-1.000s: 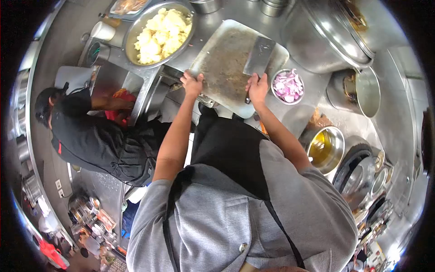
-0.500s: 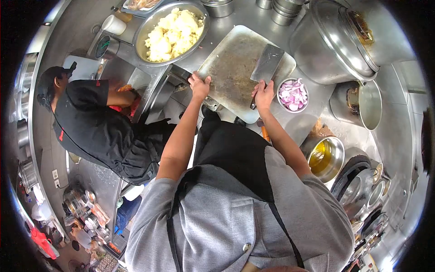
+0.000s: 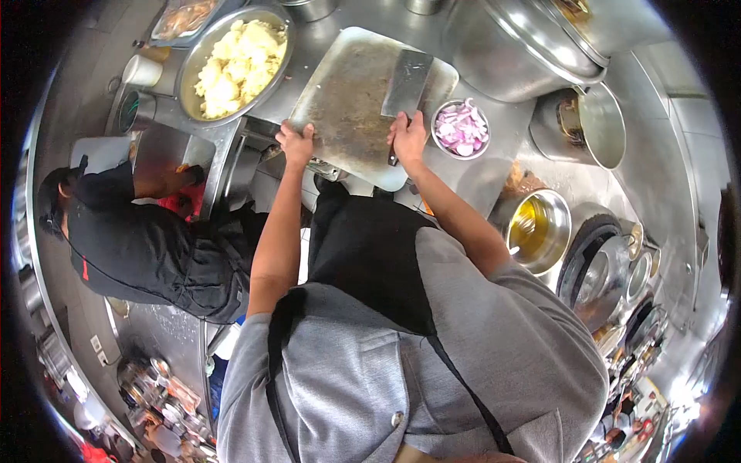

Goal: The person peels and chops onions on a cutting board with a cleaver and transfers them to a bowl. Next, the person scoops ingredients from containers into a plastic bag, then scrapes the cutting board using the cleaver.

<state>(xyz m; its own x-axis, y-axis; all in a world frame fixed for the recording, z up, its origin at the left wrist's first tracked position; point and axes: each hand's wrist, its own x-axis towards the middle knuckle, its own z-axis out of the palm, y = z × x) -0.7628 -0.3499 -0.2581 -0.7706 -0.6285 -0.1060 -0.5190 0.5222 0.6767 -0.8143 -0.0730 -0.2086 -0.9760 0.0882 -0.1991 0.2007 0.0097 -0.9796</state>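
Observation:
A worn, pale cutting board (image 3: pixel 340 96) lies on the steel counter in front of me. My left hand (image 3: pixel 296 143) grips its near left edge, fingers curled over the rim. On the board's right side rests a cleaver (image 3: pixel 407 81), its broad blade flat and pointing away from me. My right hand (image 3: pixel 408 137) is closed around the cleaver's dark handle, close to the board's right edge. Just right of that hand stands a small metal bowl (image 3: pixel 438 147) filled with cut purple onion (image 3: pixel 461 127).
A wide bowl (image 3: pixel 185 96) of yellowish mash stands left of the board. Large steel pots (image 3: pixel 509 54) are at the back right, with a pot of yellow oil (image 3: pixel 532 228) below. To my left, a person in black (image 3: pixel 147 247) works at a sink.
My view has turned and shifted to the right, so the board, bowls and pots appear farther left and higher. Both hands keep their holds on the board and the cleaver.

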